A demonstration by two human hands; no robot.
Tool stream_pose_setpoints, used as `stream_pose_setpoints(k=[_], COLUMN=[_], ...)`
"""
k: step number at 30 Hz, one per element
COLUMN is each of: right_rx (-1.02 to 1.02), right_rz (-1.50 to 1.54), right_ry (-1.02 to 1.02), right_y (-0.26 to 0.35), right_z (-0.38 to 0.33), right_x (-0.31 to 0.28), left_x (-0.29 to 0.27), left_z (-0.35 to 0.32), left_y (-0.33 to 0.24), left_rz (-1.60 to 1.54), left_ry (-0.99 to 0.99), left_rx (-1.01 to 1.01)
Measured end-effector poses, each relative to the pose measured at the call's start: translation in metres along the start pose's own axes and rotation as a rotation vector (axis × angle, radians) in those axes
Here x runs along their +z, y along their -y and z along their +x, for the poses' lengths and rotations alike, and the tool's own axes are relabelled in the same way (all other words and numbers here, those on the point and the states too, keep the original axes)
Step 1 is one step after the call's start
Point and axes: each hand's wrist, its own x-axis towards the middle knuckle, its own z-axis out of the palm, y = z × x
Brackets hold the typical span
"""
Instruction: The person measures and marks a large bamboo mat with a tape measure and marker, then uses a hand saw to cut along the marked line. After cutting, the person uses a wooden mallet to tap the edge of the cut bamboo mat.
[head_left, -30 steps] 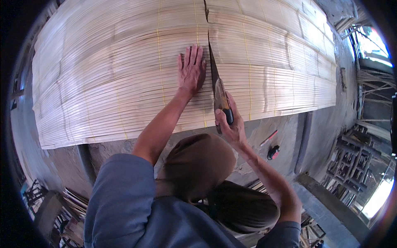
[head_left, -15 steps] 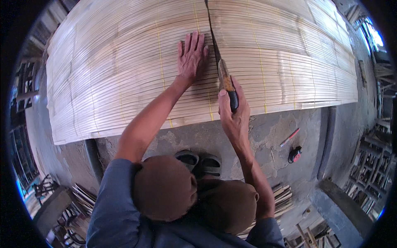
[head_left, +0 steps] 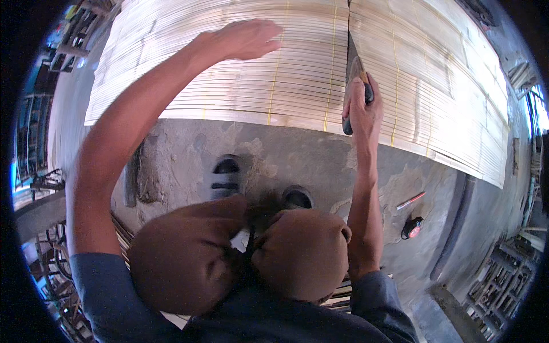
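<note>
A wide mat of pale bamboo slats (head_left: 229, 91), bound with yellow cords, spreads out in front of me. My right hand (head_left: 362, 106) is wrapped round the black handle of a hand saw (head_left: 355, 67). The saw's blade points away from me along a dark slit in the mat, and part of it is hidden there. My left hand (head_left: 250, 39) is over the mat's left part, fingers stretched out and holding nothing. It looks raised off the slats and is a little blurred.
On the concrete floor right of my knees lie a red-and-white pen (head_left: 411, 200) and a small black-and-red tape measure (head_left: 412, 227). Dark sandals (head_left: 297, 198) are on my feet. A long dark bar (head_left: 452, 228) runs out from under the mat at right. Wooden racks (head_left: 503, 268) stand farther right.
My left hand has come off the mat beside the slit and swung left. My right hand still grips the saw. The view has shifted, and my knees and feet have moved apart.
</note>
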Motion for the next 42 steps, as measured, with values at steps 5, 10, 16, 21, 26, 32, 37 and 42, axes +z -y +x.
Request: stream_pose_setpoints(k=[5,10,16,21,26,32,37,42], right_rx=[0.052,0.003,-0.022,0.193,0.165,0.173,0.076,0.092], right_rz=[-0.077,-0.110,-0.164,-0.163,-0.223,-0.111,-0.294,-0.235], right_ry=[-0.025,-0.100,-0.197,-0.227,-0.190,-0.160,-0.217,-0.223], right_y=[0.001,-0.009,-0.009,0.000,0.029,0.007,-0.006,0.030], right_z=[0.006,0.009,0.001,-0.155,-0.229,-0.063,-0.197,-0.229], right_x=[-0.015,0.010,-0.010,-0.047,-0.051,-0.007,-0.039,-0.046], left_x=[0.010,0.154,0.159,0.161,0.160,0.159,0.169,0.164], left_z=[0.064,0.099,0.115,0.125,0.103,0.116,0.115,0.110], left_y=[-0.067,-0.112,-0.150,-0.163,-0.145,-0.150,-0.143,-0.145], left_rz=[-0.090,-0.277,-0.368,-0.405,-0.331,-0.359,-0.330,-0.271], left_ry=[0.091,-0.571,-0.827,-0.824,-0.799,-0.859,-0.796,-0.824], left_rx=[0.161,-0.004,-0.050,-0.049,-0.106,-0.057,-0.084,-0.125])
